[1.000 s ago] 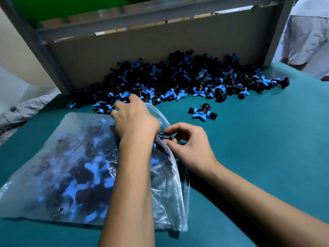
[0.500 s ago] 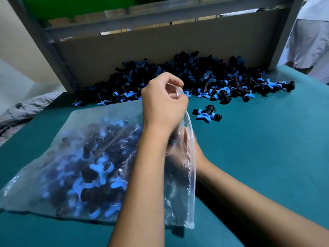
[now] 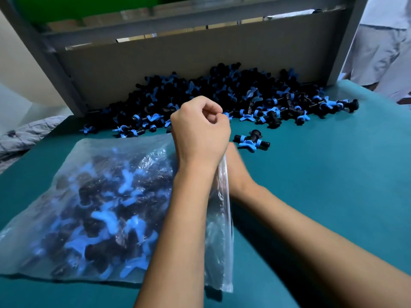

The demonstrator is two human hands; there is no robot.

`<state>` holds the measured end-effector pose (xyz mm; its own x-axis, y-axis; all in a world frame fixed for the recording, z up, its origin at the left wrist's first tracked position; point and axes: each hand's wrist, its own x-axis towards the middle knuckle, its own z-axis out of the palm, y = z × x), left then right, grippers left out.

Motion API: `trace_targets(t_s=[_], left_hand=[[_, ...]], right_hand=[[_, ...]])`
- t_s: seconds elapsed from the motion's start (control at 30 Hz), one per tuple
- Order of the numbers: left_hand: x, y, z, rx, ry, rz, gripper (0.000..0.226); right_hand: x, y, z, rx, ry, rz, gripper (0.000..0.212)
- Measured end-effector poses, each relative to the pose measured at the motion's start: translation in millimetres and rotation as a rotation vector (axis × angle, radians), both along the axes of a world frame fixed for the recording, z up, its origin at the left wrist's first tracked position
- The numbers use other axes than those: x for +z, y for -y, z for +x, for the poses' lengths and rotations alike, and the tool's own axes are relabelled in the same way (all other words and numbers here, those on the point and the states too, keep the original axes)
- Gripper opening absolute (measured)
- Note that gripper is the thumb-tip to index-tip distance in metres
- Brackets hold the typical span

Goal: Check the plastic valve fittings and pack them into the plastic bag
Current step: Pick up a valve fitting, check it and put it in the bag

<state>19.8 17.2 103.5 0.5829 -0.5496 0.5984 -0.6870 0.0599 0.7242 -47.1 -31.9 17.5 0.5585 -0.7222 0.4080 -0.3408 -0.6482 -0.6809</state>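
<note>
- Left hand (image 3: pixel 200 132) fisted, pinching the plastic bag (image 3: pixel 106 203) mouth up off the worktop (image 3: pixel 322 174).
- Right hand (image 3: pixel 235 170) mostly hidden behind it, grip can't tell.
- Keep mouth wide; next fitting (image 3: pixel 252 141) lies nr the pile (image 3: pixel 222 98).

Left hand (image 3: pixel 200 132) fisted, right hand (image 3: pixel 233 165) half hidden

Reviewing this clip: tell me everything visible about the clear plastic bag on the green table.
The clear plastic bag is thin, glossy, wrinkled film, lying flat on the teal-green table near its left edge. It is well filled with black valve fittings with blue handles, blurred through the film. Its mouth faces right; the left hand grips and lifts the upper edge, so the opening stands up. The right hand lies at the mouth, mostly hidden behind the left wrist.
</note>
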Motion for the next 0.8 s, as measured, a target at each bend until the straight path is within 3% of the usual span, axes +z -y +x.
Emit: trace_targets(t_s=[0.03,0.1,0.13,0.2,0.27,0.37,0.43,0.5,0.6,0.73,0.8], left_hand=[[-3,2,-1,0.009,-0.011,0.025,0.011],[-13,7,-4,0.018,-0.026,0.121,0.013],[-19,10,-6,0.006,-0.037,0.177,0.015],[-31,15,-9,-0.045,-0.087,0.276,0.017],[-42,20,-11,-0.104,-0.184,0.345,0.009],[-57,24,-13,-0.160,-0.330,0.366,0.010],[-67,28,-13,-0.140,-0.266,0.372,0.023],[-73,31,-9,-0.149,-0.234,0.363,0.036],[-77,31,-8,-0.297,-0.426,0.312,0.034],[-77,27,-10,-0.512,-0.804,0.193,0.013],[-73,24,-9,-0.559,-0.910,0.186,0.011]], right_hand=[[2,4,-4,-0.080,0.023,-0.093,0.028],[3,19,-25,-0.344,-0.111,-0.310,0.010],[1,31,-35,-0.449,-0.210,-0.328,0.016],[-7,52,-53,-0.532,-0.411,-0.212,0.032],[-11,65,-64,-0.456,-0.439,-0.097,0.036],[-11,69,-78,-0.344,-0.225,-0.098,0.029],[-12,65,-86,-0.336,-0.059,-0.065,0.025],[-13,64,-90,-0.302,0.235,0.155,0.020],[-12,62,-94,-0.149,0.583,0.531,0.029],[-15,61,-95,-0.093,0.588,0.623,0.023],[-16,63,-95,-0.103,0.608,0.621,0.021]])
